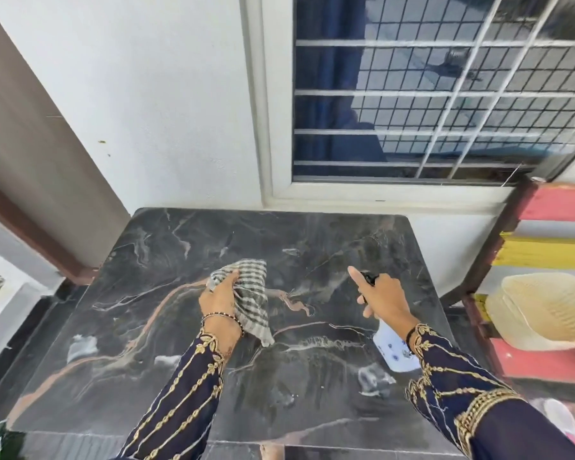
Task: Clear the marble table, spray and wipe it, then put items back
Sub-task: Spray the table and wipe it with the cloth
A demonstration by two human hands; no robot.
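Wall (146,94): white, behind the table. Window (445,94) with a white grille sits at upper right.

Table (312,234): dark marble with pale and rust veins, its far edge against the wall below the window. The top bears pale wet-looking patches, one near the left edge (80,346) and one near the front right (375,380).

Shelf (551,250): just right of the table, with red, yellow and white boards. A straw hat (541,310) lies on it.

Sleeves: dark blue with gold embroidery, both reaching in from the bottom edge.

Cloth (251,287): grey-and-white check, bunched over the middle of the table. The left hand (220,298) grips it, fingers closed around the upper part, and the rest hangs toward the person. Whether it touches the marble cannot be told. A beaded bracelet (223,318) is on this wrist.

Bottle (392,350): white spray type with a black head, held tilted over the right half of the table with the head pointing away from the person. The right hand (384,298) grips its neck, fingers curled round it and the index finger (354,273) stretched forward past the head.
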